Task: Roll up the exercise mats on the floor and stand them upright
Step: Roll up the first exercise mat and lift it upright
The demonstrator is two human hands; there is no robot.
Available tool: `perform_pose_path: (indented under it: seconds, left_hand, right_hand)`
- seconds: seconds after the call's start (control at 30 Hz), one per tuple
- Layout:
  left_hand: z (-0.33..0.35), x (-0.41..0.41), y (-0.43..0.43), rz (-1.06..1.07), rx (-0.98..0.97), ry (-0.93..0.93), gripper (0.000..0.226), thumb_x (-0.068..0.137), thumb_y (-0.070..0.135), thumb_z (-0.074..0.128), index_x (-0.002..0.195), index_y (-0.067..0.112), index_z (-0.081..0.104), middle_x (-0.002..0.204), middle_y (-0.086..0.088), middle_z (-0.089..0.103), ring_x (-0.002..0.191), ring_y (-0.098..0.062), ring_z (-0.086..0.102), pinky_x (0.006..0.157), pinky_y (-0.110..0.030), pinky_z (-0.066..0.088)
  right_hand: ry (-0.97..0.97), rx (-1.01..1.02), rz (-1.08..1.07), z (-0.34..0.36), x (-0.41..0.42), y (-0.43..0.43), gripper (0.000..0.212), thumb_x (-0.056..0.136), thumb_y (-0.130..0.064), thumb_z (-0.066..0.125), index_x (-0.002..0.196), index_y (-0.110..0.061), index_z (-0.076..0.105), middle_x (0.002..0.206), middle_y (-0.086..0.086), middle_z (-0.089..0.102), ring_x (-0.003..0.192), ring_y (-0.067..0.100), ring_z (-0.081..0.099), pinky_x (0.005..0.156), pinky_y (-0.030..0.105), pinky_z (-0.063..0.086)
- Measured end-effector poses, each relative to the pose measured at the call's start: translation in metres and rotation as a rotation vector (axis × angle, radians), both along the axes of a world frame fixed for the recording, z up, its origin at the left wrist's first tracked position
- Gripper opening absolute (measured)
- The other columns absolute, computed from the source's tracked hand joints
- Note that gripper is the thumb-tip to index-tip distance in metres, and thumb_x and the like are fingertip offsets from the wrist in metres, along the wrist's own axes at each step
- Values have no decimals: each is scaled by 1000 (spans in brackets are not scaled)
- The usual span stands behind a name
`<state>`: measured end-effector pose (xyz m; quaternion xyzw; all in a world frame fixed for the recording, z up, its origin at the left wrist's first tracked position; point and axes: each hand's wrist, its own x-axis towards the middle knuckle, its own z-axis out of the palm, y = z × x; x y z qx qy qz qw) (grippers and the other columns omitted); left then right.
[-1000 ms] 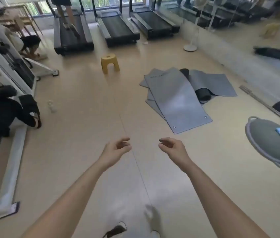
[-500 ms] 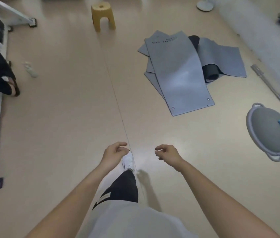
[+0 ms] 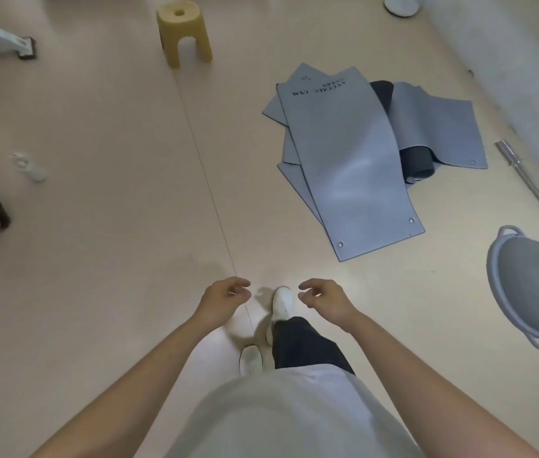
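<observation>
Nearer now, three grey flat mats (image 3: 347,153), one dark roll (image 3: 416,160); two hands (image 3: 225,295) empty, loosely curled.

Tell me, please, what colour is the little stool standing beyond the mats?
The stool is mustard yellow, clearest at the top of the head view.

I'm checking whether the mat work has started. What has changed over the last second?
Only the person moved: they walked toward the mats, so the mats, stool and balance dome sit nearer, and the view tilted down, dropping the treadmills out of frame. Left hand and right hand stay empty, fingers loosely curled. Nothing was taken hold of; the mats lie flat and overlapping as before.
</observation>
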<state>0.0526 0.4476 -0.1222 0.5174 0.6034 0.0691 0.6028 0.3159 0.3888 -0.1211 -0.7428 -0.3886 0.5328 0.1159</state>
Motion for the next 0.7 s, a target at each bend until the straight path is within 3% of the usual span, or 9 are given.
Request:
perform_pose_path:
  seconds: [0.23,0.43,0.57,0.7]
  left_hand:
    - [-10,42,202,-54,-9,58,17,95,24,69,111,28,73,110,3,71,100,-15,65,81,-25,47]
    - [11,68,371,17,-31,44,16,96,23,69,111,25,74,110,0,74,103,-18,67,84,-26,46]
    - [19,77,476,168,-50,2,18,98,13,64,115,12,73,107,-6,75,95,-22,68,81,-25,50]
    - [5,81,588,220,-91,-55,15,98,12,65,109,16,75,102,-4,76,91,-17,69,85,-24,52]
  right_hand:
    - [51,44,-67,-32,40,186,23,94,-29,70,116,-25,72,96,-3,71,94,14,67,92,29,50]
    - [46,16,16,-28,75,359,25,94,-30,71,118,-23,73,103,-2,73,94,12,66,81,22,46]
    - [16,32,95,-15,90,484,26,95,-33,69,119,-23,71,106,-2,73,100,15,66,85,26,48]
    - [-4,44,92,-24,92,606,26,94,-33,69,119,-23,71,104,-3,73,98,16,67,86,28,52]
